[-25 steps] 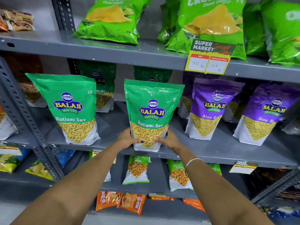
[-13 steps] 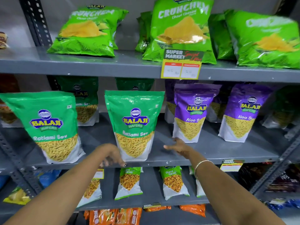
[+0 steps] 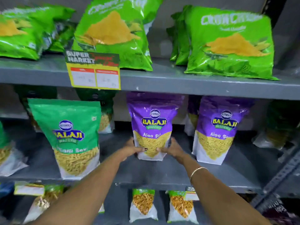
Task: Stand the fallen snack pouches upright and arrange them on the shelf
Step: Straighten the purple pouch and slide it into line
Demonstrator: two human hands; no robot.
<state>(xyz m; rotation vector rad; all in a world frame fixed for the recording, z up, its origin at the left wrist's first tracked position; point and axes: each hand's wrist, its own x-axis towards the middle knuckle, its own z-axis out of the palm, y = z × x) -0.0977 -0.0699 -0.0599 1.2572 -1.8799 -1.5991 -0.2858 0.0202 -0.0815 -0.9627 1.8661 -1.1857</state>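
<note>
A purple Aloo Sev pouch [image 3: 152,120] stands upright on the grey middle shelf [image 3: 170,174]. My left hand [image 3: 132,149] grips its lower left side and my right hand [image 3: 171,147] grips its lower right side. To its left a green Ratlami Sev pouch [image 3: 71,137] stands upright near the shelf's front edge. A second purple Aloo Sev pouch [image 3: 219,127] stands upright to the right. More pouches stand in shadow behind these.
Bright green chip bags [image 3: 113,33] lean on the upper shelf behind a yellow price tag [image 3: 94,73]. Small snack pouches [image 3: 142,205] stand on the lower shelf. A slotted metal upright [image 3: 279,181] runs at the right. Dark pouches sit at the far right of the middle shelf.
Both hands left the green Ratlami Sev pouch, moved right and took hold of the purple Aloo Sev pouch. The view shifted right and upward.
</note>
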